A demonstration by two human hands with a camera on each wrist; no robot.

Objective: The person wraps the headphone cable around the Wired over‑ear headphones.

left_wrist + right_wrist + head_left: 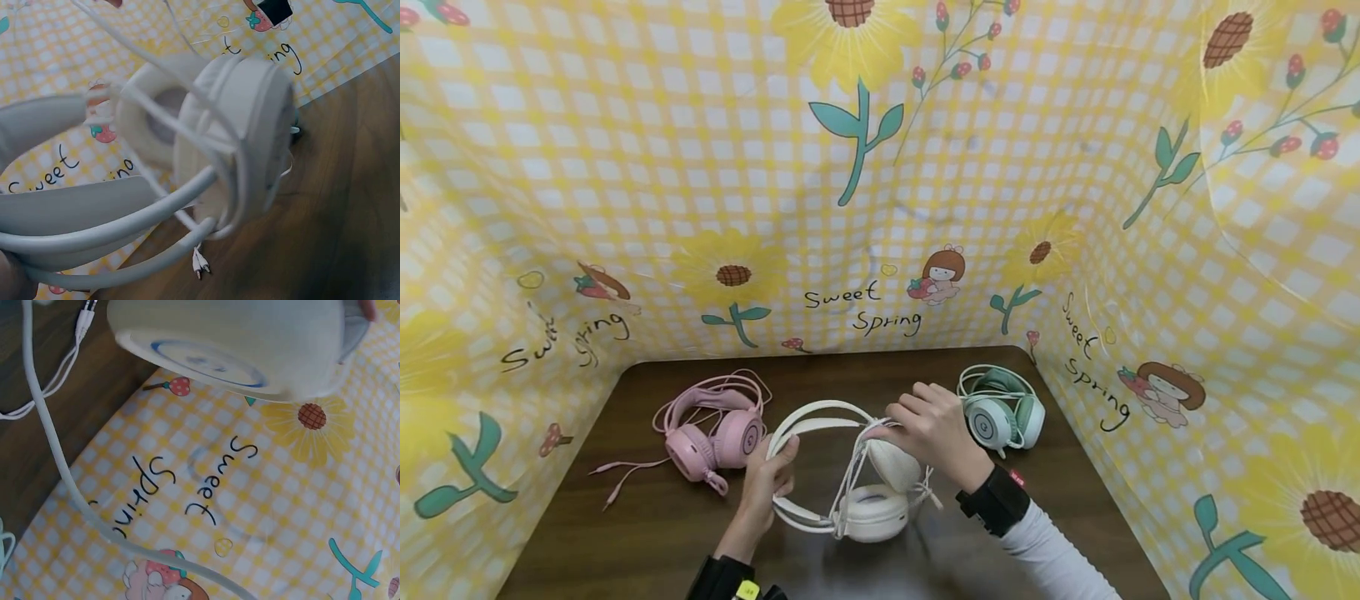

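White over-ear headphones [876, 515] are held up above the table, the headband to the left and the ear cups to the right. My left hand [766, 483] grips the headband. At the upper ear cup, my right hand [928, 425] has its fingers curled and pinches the white cable [850, 475]; the exact contact is partly hidden. Strands of this cable cross the ear cup [244, 125] in the left wrist view, and the plugs [200, 264] dangle below. An ear cup [231, 344] with a blue ring fills the top of the right wrist view.
Pink headphones [715, 437] lie at the left of the dark wooden table [647, 542], their plugs trailing left. Mint green headphones [1003, 412] stand at the back right, near the right forearm. A yellow checked cloth [880, 233] walls the back and sides.
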